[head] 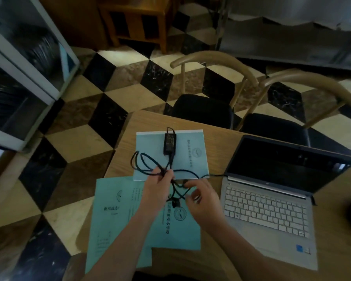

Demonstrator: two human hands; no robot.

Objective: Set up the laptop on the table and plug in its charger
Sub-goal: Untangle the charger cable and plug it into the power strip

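A matt wood-grain table (128, 126) carries smooth pale-blue paper booklets (182, 232); a matt black plastic charger brick (169, 143) lies on one of them, its thin black cable (148, 167) rubbery and dull. The laptop (270, 209) has a brushed silver deck, pale plastic keys and a glossy dark screen. Beyond, bent-wood chairs (215, 59) with matt black seat pads stand on a polished, veined stone-tile floor (118, 82)

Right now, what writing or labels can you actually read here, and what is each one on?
Front-left blue booklet: "贵州远志", cut off by the left hand.
Middle blue booklet: a round logo and vertical characters, too blurred.
Far blue booklet: vertical characters, too blurred.
Laptop: blue sticker and hinge logo, unreadable.
Charger brick: label unreadable.
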